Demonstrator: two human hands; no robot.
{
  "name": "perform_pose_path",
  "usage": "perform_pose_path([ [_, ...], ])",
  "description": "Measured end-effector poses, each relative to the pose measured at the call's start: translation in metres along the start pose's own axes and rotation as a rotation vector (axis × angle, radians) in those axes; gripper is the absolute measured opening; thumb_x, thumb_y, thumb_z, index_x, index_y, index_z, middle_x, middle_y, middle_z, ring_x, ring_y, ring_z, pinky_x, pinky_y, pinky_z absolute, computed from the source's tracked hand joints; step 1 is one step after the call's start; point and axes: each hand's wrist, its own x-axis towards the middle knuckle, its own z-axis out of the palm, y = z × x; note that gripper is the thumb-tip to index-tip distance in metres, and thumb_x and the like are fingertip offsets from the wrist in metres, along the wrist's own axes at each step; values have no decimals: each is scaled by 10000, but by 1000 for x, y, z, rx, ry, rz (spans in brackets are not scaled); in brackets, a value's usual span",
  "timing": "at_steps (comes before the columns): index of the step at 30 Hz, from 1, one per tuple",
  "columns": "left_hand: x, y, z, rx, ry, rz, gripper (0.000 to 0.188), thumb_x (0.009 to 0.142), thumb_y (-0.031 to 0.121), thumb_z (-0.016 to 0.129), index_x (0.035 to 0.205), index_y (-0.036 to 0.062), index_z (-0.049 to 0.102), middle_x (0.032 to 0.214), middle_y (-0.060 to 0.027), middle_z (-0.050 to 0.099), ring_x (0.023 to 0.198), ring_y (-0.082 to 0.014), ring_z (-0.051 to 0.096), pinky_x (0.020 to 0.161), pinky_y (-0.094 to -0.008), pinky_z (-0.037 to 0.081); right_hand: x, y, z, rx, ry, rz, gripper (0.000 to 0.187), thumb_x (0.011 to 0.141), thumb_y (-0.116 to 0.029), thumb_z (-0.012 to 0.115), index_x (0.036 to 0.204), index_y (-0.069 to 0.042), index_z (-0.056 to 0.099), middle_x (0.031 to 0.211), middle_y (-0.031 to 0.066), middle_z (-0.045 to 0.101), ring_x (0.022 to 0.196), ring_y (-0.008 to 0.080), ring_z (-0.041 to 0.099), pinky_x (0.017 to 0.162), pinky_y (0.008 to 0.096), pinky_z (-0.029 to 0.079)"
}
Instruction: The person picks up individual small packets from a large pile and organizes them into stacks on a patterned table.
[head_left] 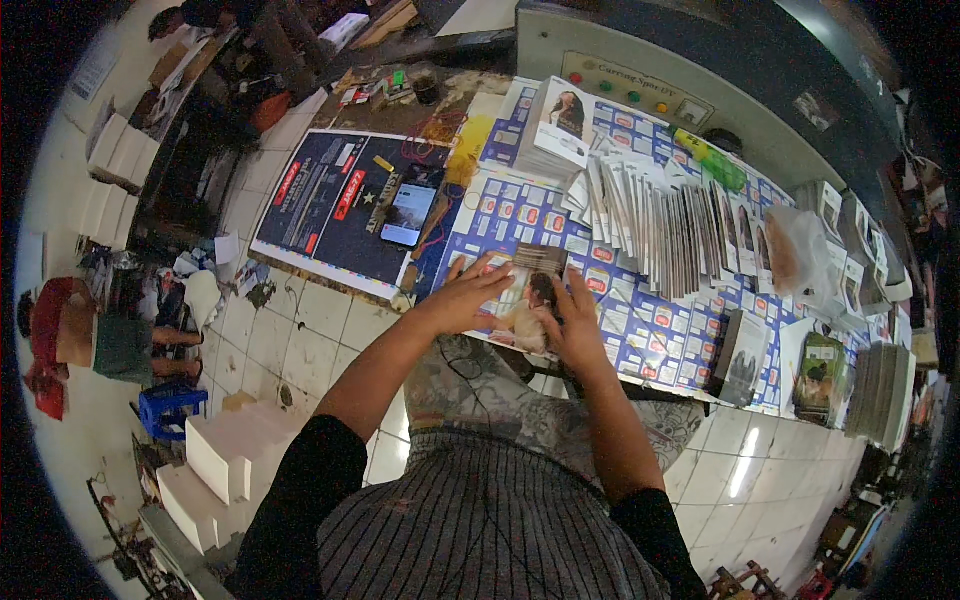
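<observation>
A small stack of booklets [535, 290] with a picture of a dark-haired person on its cover lies at the table's front edge, right in front of me. My left hand [465, 300] rests on its left side, fingers spread and stretched out. On the right side, my right hand [578, 325] touches the stack with its fingers extended along the edge and the thumb toward the cover. Beyond my hands, a long fanned row of booklets [660, 225] leans across the printed blue sheet [500, 215]. A taller booklet pile [555, 130] stands behind it.
Left of the stack, a phone [408, 212] lies on a dark printed sheet [320, 200] near rubber bands [435, 140]. A green plastic bottle [715, 165] lies at the back. More booklet piles [880, 395] stand right. A grey machine [640, 60] borders the table's far side. Another person [85, 335] is far left.
</observation>
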Motion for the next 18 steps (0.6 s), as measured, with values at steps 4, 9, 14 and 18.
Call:
perform_pose_path([
  [4,-8,-1,0,11,-21,-44,854,833,454,730,1540,153,360,1661,-38,190,1548,-289,32,1189,-630,69,-39,32,-42,-188,153,316,633,888,-256,725,1429,-42,476,1538,201,378,1410,422,354,1123,515,332],
  [9,1,16,-15,53,10,-33,896,782,450,769,1525,134,382,1643,-49,244,1530,-324,129,1174,-649,117,-73,61,-64,-340,1,394,585,853,-154,721,1371,8,504,1335,225,511,1260,433,477,1042,515,402],
  [14,9,36,-33,200,-59,-74,896,722,470,804,1497,211,437,1587,-57,353,1472,-324,280,1146,-699,118,-38,24,-62,-37,19,482,574,845,-158,732,1362,-26,520,1195,228,526,1046,425,595,862,475,514],
  [18,6,31,-21,206,-19,-103,885,704,471,814,1483,245,461,1568,-67,380,1454,-326,307,1132,-717,110,-38,-15,-48,73,-89,376,555,829,-165,745,1352,-98,574,1140,174,543,1004,382,609,842,460,519],
])
